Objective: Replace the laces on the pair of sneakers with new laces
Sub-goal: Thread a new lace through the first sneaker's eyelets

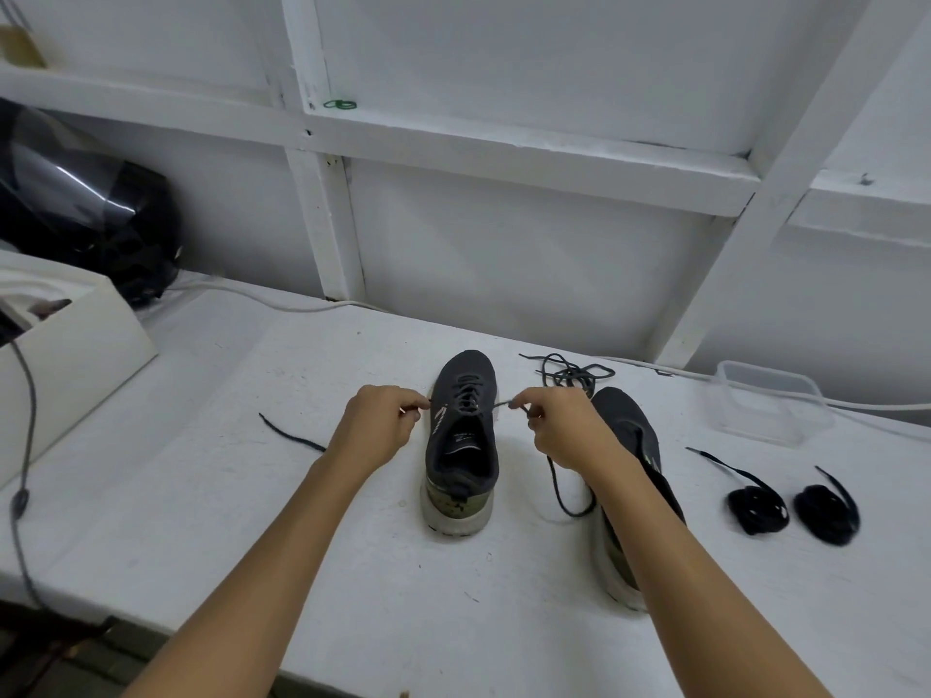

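Two lace ends pinched, one by left hand (379,423), one by right hand (559,426), beside centre sneaker (462,440) on bench (252,496) | second sneaker (629,445) right of it; coiled laces (791,508) further right | risk: uneven pull leaves one end short, sneaker dragged.

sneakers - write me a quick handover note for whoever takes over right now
Left hand pinches one end of the lace on the middle sneaker; right hand pinches the other end, its tail looping down onto the table.
That sneaker stands upright, toe away, lace still threaded.
The second sneaker lies to the right, partly behind the right forearm; its eyelets look empty.
A loose lace lies behind it.
Two coiled black laces wait at right, unused.
Left: finish the middle sneaker's lace, then lace both with the coiled pair.
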